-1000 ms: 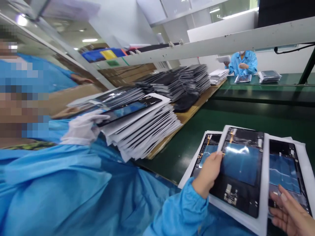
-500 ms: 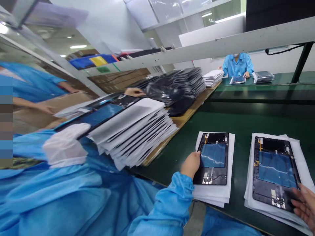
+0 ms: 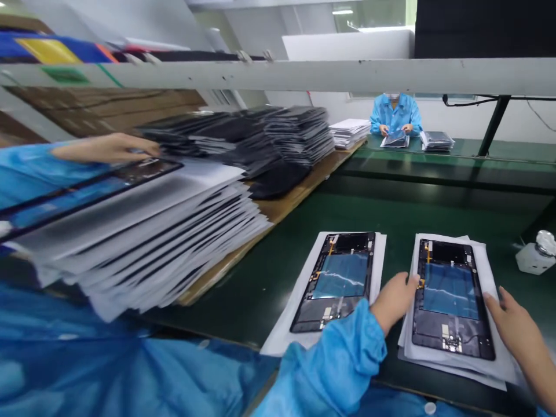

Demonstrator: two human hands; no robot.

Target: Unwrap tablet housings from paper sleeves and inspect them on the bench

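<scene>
On the green bench, a stack of white sheets bears an opened tablet (image 3: 452, 301), its inside facing up with a blue film-covered middle, an orange flex cable and a small circuit board. My left hand (image 3: 395, 298) has closed fingers at this tablet's left edge. At the opposite edge, my right hand (image 3: 515, 324) grips it between thumb and fingers; some fingertips are hidden. Left of it, a second opened tablet (image 3: 341, 278) of the same kind lies on white sheets (image 3: 278, 333), partly behind my left sleeve.
A tall pile of white sheets and dark panels (image 3: 174, 249) stands left, where a co-worker's hand (image 3: 108, 147) holds another tablet. Dark stacked panels (image 3: 299, 136) are behind. A white bottle (image 3: 536, 253) stands right. A person (image 3: 395, 116) works across the bench (image 3: 434, 211).
My left hand has left the left tablet and moved right to the other tablet's left edge. My right hand has shifted up along its right edge. The view has turned right and levelled.
</scene>
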